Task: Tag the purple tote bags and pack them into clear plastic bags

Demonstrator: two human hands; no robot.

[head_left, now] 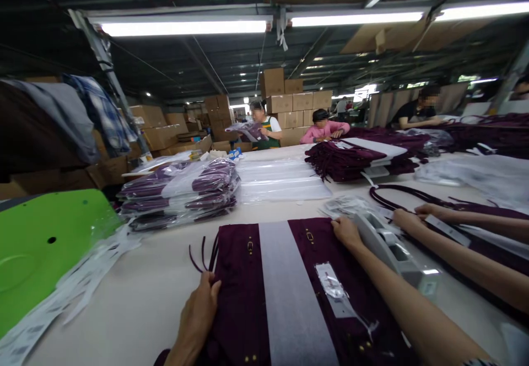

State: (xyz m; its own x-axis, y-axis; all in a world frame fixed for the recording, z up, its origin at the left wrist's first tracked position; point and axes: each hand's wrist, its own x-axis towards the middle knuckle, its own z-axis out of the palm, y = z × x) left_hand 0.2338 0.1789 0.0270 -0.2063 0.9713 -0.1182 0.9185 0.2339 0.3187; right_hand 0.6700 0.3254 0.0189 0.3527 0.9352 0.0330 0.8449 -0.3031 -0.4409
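Note:
A folded dark purple garment (239, 289) lies flat on the table before me, a white paper strip (289, 289) running down its middle. It has brass-coloured fittings and dark cords (212, 253) at its upper left. On its right half sits a white tag (341, 305) with a small clear packet (328, 280). My left hand (200, 302) is closed on the garment's left edge, near the cords. At the upper right corner, my right hand (346, 232) grips the edge with fingers bent over it. The garment's lower end runs out of view.
Bagged purple garments (185, 189) are stacked behind left, beside clear plastic bags (281, 181). Unbagged ones (359, 156) are piled behind right. A grey tape dispenser (384, 239) stands by my right forearm. A co-worker's hands (409, 220) handle dark straps. A green panel (49, 245) borders the left.

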